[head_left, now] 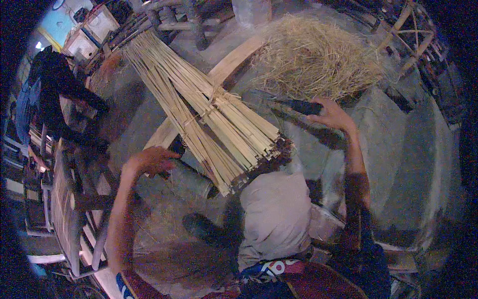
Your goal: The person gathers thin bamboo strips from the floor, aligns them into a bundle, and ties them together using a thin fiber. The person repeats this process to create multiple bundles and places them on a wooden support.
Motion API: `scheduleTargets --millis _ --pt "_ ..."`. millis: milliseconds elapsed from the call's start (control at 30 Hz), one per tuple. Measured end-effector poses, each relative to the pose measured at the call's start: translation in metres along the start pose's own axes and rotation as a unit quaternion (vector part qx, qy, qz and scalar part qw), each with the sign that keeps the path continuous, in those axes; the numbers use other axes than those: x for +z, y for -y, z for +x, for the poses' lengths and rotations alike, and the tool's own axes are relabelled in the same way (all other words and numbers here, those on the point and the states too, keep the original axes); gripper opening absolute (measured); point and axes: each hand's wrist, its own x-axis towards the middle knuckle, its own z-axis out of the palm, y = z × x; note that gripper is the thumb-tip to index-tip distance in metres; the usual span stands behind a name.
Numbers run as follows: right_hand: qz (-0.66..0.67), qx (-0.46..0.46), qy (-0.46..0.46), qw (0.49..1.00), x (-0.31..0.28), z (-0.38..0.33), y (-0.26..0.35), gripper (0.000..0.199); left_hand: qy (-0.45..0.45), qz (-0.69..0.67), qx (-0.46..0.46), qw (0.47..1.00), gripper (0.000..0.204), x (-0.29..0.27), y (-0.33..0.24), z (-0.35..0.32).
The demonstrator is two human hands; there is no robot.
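Observation:
Two tied bundles of split bamboo strips lie side by side at a slant. The larger bundle [234,122] is on the right, its near ends even, close to my knee. The slimmer bundle [191,142] lies along its left side. My left hand [152,160] is left of the bundles, fingers curled, at the upper end of a dark cylinder [196,178]; what it grips is hidden. To the right of the bundles, my right hand [332,115] has its thumb and fingers around the end of a long dark object [298,106], whose kind is unclear in the dim light.
A flat curved wooden plank [239,61] passes under the bundles. Beyond my right hand lies a heap of dry shavings [323,57]. At left are a slatted wooden seat [67,199] and another person in dark clothes [55,94]. Wooden frames [413,35] stand at far right.

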Motion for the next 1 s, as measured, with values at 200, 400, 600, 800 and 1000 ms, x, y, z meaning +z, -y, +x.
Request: scheduleTargets --millis 200,400,600,800,1000 --pt "0.210 0.171 0.191 0.943 0.013 0.048 -0.006 0.057 -0.075 0.122 0.027 0.989 0.047 0.075 0.171 -0.001" --pt "0.241 0.346 0.146 0.895 -0.042 0.009 -0.008 0.048 -0.094 -0.017 0.018 0.995 0.049 0.088 0.129 -0.054" --pt "0.312 0.357 0.217 0.853 -0.070 0.002 -0.015 0.040 -0.104 -0.143 -0.021 0.984 0.055 0.107 0.172 -0.030" --pt "0.272 0.326 0.295 0.856 -0.014 0.041 -0.009 0.042 -0.057 -0.110 -0.041 0.991 0.061 0.111 0.178 -0.025" --pt "0.412 0.430 0.002 0.803 0.088 0.088 -0.067 0.034 -0.085 -0.132 -0.061 0.986 0.063 0.129 0.196 -0.039"
